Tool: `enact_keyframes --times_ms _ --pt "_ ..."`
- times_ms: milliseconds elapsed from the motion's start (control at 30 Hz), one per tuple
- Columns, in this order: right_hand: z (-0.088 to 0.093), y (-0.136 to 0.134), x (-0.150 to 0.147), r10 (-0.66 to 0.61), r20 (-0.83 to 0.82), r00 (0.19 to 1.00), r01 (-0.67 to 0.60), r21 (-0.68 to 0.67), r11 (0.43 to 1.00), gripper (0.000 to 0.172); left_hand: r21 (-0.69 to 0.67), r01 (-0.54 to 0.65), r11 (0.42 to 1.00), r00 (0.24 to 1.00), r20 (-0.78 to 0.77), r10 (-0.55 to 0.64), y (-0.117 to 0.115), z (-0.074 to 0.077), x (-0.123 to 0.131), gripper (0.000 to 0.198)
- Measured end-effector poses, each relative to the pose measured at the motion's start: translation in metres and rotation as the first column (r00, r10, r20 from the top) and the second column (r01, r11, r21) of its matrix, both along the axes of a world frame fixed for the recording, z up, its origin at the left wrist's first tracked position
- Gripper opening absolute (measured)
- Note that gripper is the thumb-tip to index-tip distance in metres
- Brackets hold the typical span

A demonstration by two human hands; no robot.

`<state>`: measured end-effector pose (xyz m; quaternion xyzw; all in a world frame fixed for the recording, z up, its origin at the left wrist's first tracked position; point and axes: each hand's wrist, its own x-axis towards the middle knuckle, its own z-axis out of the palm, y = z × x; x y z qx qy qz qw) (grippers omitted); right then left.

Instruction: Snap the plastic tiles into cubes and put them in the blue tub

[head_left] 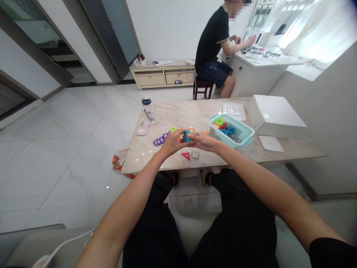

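Above the table my left hand [173,143] and my right hand [203,141] meet around a small blue building piece [187,136]. Fingers of both hands are closed on it, and parts of it are hidden by them. A row of purple building pieces [160,140] lies just left of my left hand. Behind the hands are a green piece [173,129] and an orange piece [192,130], partly covered. Nearer to me, a red triangular piece [186,155] and a grey square piece [195,155] lie flat on the tabletop.
A light-blue tub [245,140] of loose pieces stands to the right, by a clear plastic lid [233,111] and a large white box [279,113]. At the left are a bottle [149,111] and pink packet [142,128]. Beyond, a person [213,41] sits at another desk.
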<state>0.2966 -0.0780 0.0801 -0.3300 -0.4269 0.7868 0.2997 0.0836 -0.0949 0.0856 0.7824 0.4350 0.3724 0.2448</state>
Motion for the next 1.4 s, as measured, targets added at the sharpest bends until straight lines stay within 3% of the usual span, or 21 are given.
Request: enact_keyframes --times_ms 100,200,300,400,600,667,800,900,1133,1267,1400 --pt "0.004 0.008 0.009 -0.131 0.046 0.99 0.132 -0.01 0.991 0.039 -0.011 -0.109 0.994 0.99 0.088 0.109 0.01 -0.002 -0.008 0.053" --pt "0.006 0.02 0.024 -0.325 0.121 0.938 0.328 -0.006 0.945 0.024 -0.085 -0.234 0.969 0.941 0.232 0.247 0.024 -0.009 -0.022 0.059" --pt "0.003 0.028 0.038 -0.397 0.199 0.896 0.404 0.001 0.915 0.014 -0.164 -0.281 0.946 0.872 0.369 0.322 0.032 -0.016 -0.036 0.067" --pt "-0.001 0.025 0.038 -0.34 0.228 0.912 0.334 0.064 0.94 0.018 -0.216 -0.203 0.955 0.853 0.44 0.281 0.029 -0.016 -0.043 0.071" --pt "-0.001 0.012 -0.006 0.014 0.131 0.991 -0.024 0.082 0.996 0.038 -0.186 -0.04 0.982 0.943 0.319 0.099 0.015 -0.012 -0.039 0.067" --pt "-0.002 0.016 -0.023 0.026 0.124 0.992 -0.037 0.084 0.996 0.039 -0.175 -0.061 0.983 0.952 0.286 0.11 0.017 -0.014 -0.041 0.065" --pt "-0.007 0.034 -0.041 -0.113 0.21 0.971 0.096 0.088 0.991 0.037 -0.218 -0.191 0.957 0.9 0.35 0.259 0.027 -0.019 -0.055 0.063" --pt "-0.005 0.041 -0.045 -0.084 0.22 0.972 0.075 0.048 0.996 0.034 -0.257 -0.236 0.937 0.863 0.387 0.324 0.028 -0.023 -0.069 0.063" --pt "0.004 0.037 -0.062 0.25 0.11 0.962 -0.256 0.047 0.965 0.048 -0.187 -0.143 0.972 0.941 0.279 0.192 0.012 -0.019 -0.075 0.062" --pt "-0.003 0.042 -0.065 0.273 0.076 0.959 -0.271 -0.029 0.962 0.044 -0.185 -0.154 0.971 0.943 0.266 0.201 0.01 -0.011 -0.069 0.061" --pt "-0.007 0.042 -0.057 0.239 -0.019 0.971 -0.239 -0.01 0.971 0.039 -0.169 -0.147 0.975 0.96 0.215 0.182 0.008 -0.005 -0.06 0.062"
